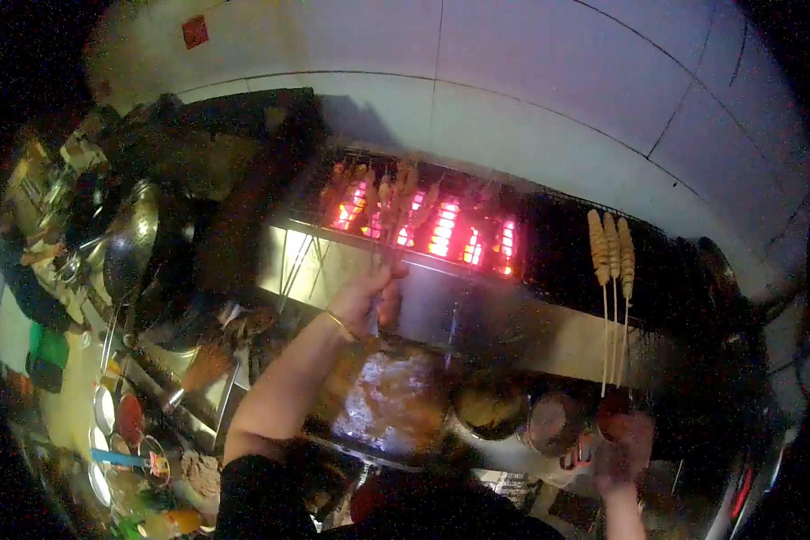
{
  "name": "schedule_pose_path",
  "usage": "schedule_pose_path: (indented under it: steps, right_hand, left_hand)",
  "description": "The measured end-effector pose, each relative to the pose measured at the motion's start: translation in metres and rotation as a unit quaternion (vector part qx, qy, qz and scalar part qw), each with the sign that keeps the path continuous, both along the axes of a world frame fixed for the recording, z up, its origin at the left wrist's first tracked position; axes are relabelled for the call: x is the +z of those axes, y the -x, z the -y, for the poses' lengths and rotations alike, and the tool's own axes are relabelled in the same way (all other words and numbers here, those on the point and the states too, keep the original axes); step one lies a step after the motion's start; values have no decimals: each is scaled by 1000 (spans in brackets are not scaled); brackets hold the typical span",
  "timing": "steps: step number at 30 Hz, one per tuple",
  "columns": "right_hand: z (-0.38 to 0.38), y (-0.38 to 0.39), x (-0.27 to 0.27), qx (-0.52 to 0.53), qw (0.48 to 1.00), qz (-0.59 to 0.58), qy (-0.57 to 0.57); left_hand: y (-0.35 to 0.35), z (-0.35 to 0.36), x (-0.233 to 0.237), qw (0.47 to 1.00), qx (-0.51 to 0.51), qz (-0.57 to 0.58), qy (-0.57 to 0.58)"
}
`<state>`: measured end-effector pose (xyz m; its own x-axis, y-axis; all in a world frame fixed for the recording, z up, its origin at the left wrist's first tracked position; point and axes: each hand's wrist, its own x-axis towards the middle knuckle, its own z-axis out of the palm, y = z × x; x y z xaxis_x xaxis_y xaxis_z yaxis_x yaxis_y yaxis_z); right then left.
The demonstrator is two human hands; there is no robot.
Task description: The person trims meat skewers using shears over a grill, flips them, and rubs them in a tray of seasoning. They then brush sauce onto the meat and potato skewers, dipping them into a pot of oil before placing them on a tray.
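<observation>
My left hand is closed round the lower ends of several meat skewers, whose upper parts lie over the glowing part of the grill. At the lower right, my right hand is blurred beside a small dark red container; its fingers are partly smeared and what they hold cannot be made out. Above it, three pale spiral-cut skewers rest on the grill's right part, sticks toward me. A foil-like tray with brownish residue lies below my left hand.
Two round bowls stand in front of the grill. A wok, metal utensils and small bowls of seasoning crowd the left side. A pale tiled wall rises behind the grill.
</observation>
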<state>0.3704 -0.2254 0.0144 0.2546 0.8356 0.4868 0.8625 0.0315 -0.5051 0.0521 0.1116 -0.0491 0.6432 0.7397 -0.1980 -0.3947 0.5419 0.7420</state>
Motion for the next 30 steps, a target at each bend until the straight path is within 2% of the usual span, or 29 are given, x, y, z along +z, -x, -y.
schedule_pose_path:
  steps: [2, 3, 5, 6, 7, 9, 10, 14, 16, 19, 21, 22, 23, 25, 28, 30]
  right_hand:
    - [-32, 45, -5, 50, 997, -53, 25]
    - [-40, 54, -26, 10, 979, -183, 93]
    - [-84, 81, -25, 74, 994, -71, 31]
    - [-96, 86, -39, 56, 969, -233, 63]
    - [-105, 91, -49, 38, 915, -390, 92]
    - [-132, 113, -35, 34, 858, -504, 99]
    - [-147, 123, -27, 33, 823, -558, 100]
    - [-202, 142, -22, 48, 748, -643, 160]
    - [-225, 149, -20, 59, 701, -683, 195]
    - [-237, 154, -7, 5, 799, -555, 231]
    - [-247, 130, -53, 17, 932, -354, 78]
    - [-249, 121, -70, 22, 971, -240, 4]
    - [-242, 119, -58, -12, 993, -111, 39]
    - [-235, 115, -17, -71, 979, 150, 114]
    - [-246, 103, -5, -144, 884, 300, 328]
    - [-245, 93, -9, -137, 904, 305, 265]
  left_hand:
    - [3, -3, 1, 998, -1, -53, -43]
    - [5, -4, -2, 996, -6, -58, -65]
    - [9, 3, -6, 992, -10, -67, -109]
    - [11, 7, -8, 996, 1, -33, -82]
    - [13, 12, -11, 998, 14, -1, -56]
    - [15, 23, -17, 998, 47, 47, -7]
    - [16, 28, -19, 996, 68, 61, 15]
    - [17, 70, -22, 968, 193, 116, 109]
    - [18, 97, -44, 957, 206, 143, 147]
    - [19, 142, -81, 951, 223, 124, 176]
    - [25, 170, -104, 952, 224, 84, 192]
    - [30, 181, -113, 951, 228, 64, 199]
    - [36, 189, -120, 953, 212, 46, 212]
    - [46, 201, -130, 953, 188, 13, 237]
    - [57, 203, -139, 962, 203, -34, 180]
    - [60, 200, -103, 951, 232, 13, 206]
